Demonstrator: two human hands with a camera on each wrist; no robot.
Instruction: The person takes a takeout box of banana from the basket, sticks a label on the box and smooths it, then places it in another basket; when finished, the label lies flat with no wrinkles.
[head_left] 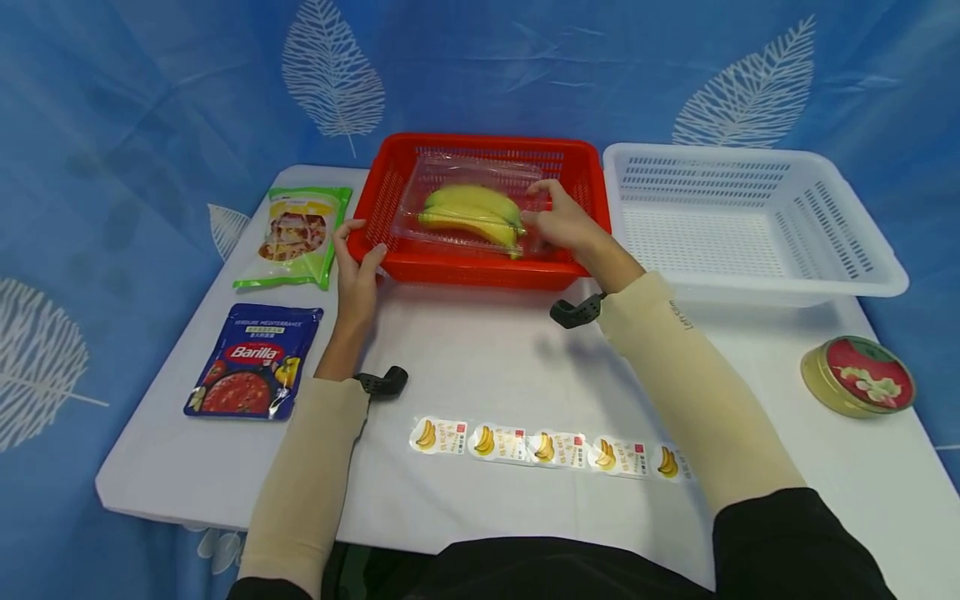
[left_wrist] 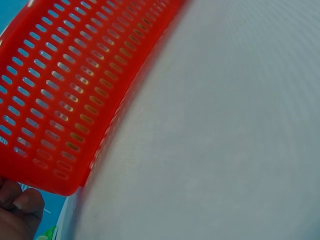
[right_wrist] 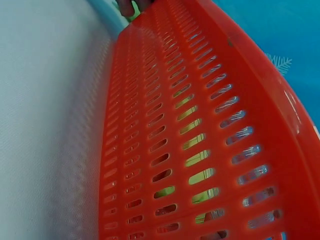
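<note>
Along the far edge of the desk (head_left: 480, 350), the red basket (head_left: 465, 273) is glossy plastic, the clear box (head_left: 480, 173) inside thin, shiny plastic, the white basket (head_left: 697, 237) smooth plastic. The tin (head_left: 858, 377) near the right edge has gleaming metal sides. The desk's top looks matt, possibly cloth.

Red basket (head_left: 465, 273), yellow-green bananas (head_left: 472, 212), white basket (head_left: 705, 237), blue curtain (head_left: 480, 67) with white leaf pattern

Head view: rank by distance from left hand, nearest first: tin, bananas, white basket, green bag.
1. Green bag: just left of the left hand.
2. Bananas: to its right, inside the red basket.
3. White basket: farther right, beyond the red one.
4. Tin: far right of the table.
</note>
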